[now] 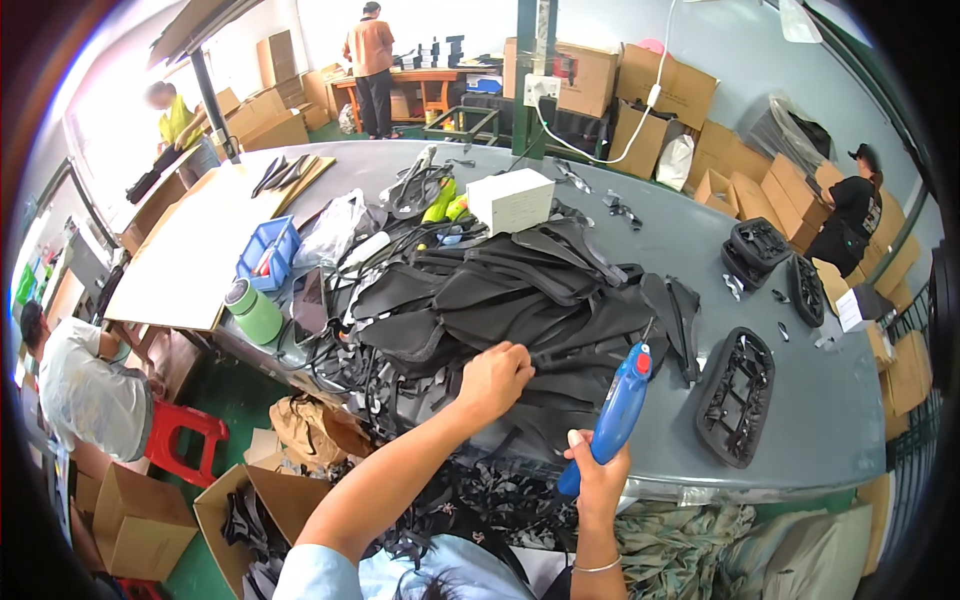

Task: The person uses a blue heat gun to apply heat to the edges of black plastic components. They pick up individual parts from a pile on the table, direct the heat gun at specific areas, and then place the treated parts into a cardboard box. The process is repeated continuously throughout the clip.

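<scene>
My right hand [600, 468] is wrapped round the lower part of a blue electric screwdriver [624, 403]. The tool stands tilted, its thin bit pointing up and away, with a red button near the top. My left hand [497, 378] is closed in a fist over the near part of a heap of black padded fabric pieces [500, 300]. What its fingers hold, if anything, is hidden. To the right of the screwdriver lies an oval black padded frame [736, 398] with an open lattice inside. Loose black straps spread along the heap's left side.
A green jar [254, 312], a phone [309, 303] and a blue bin [267, 252] stand left on the grey table [660, 240]. A white box [510, 200] sits behind the heap. More black frames [755, 248] lie right. Several people work around; cartons [146, 522] line the floor.
</scene>
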Demonstrator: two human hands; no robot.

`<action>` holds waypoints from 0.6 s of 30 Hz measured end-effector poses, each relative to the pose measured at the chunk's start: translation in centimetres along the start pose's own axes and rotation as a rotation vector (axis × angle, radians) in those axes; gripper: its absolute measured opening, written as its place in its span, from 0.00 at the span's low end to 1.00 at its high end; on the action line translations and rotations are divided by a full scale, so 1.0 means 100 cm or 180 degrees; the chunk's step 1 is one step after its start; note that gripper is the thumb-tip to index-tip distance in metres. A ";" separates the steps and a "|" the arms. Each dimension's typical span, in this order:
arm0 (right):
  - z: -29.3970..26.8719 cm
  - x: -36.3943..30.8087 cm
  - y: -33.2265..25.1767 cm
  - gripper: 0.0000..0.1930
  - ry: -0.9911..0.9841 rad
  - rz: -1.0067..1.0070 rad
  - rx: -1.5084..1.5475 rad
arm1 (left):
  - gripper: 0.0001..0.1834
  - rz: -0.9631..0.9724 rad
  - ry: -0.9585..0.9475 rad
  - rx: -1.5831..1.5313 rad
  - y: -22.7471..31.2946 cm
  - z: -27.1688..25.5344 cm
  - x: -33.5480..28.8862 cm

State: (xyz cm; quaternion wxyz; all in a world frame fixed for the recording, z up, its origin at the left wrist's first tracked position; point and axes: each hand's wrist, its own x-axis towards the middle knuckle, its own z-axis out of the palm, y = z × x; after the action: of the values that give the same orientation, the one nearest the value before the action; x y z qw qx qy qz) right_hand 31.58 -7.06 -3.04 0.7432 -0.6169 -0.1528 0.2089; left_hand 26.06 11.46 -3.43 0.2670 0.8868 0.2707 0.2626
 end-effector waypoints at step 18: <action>-0.022 0.008 0.032 0.12 0.0130 0.0309 -0.0055 | 0.25 -0.1852 -0.0395 -0.3428 0.048 0.102 0.178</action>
State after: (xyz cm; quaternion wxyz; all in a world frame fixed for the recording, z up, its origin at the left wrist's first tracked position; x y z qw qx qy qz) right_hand 32.96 -8.08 -6.65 0.7299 -0.6341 -0.1093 0.2308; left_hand 46.62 15.72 -2.09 0.7534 0.5308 0.3149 0.2267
